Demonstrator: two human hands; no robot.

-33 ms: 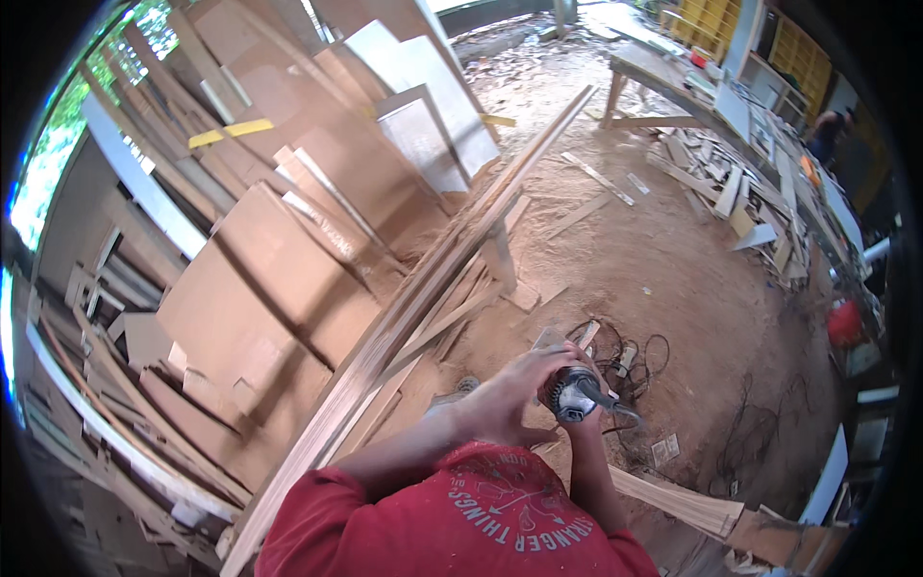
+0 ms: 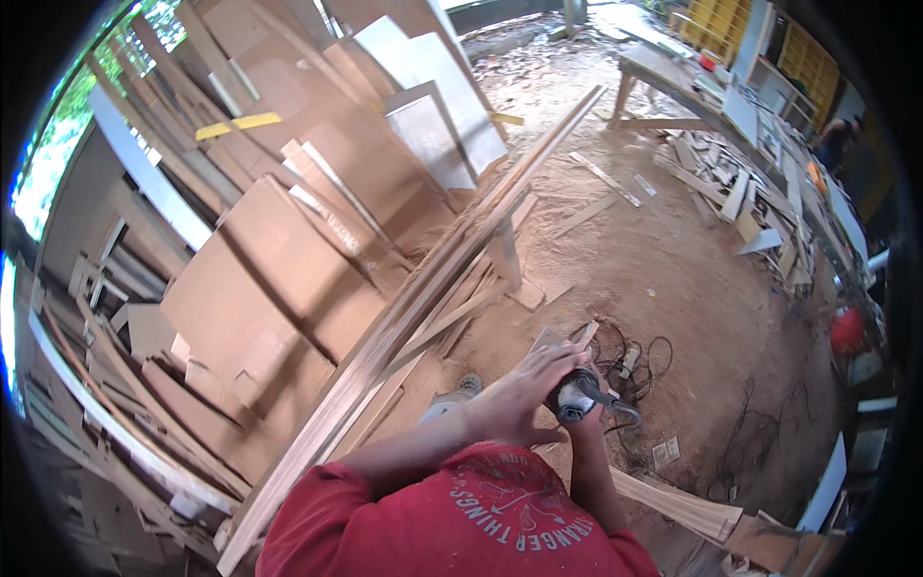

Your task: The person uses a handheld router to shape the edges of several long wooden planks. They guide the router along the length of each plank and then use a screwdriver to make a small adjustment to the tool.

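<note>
My left hand reaches over the top of a black and silver power tool, its fingers laid round the tool's upper part. My right hand grips the same tool from the right, largely hidden behind it. A cord curves off the tool's near end, and a pale flat plate shows at its far end. Long timber boards run diagonally on a wooden support just left of my hands. My shoe shows below my left wrist.
Sheets and boards lean at the left. Tangled cords lie on the dusty floor. At the right stand a cluttered bench with an offcut pile, a red container and another person. Planks lie at lower right.
The view has shifted slightly, so the background sits a little right and down. More of my shoe shows, and my left fingers have shifted slightly on the tool.
</note>
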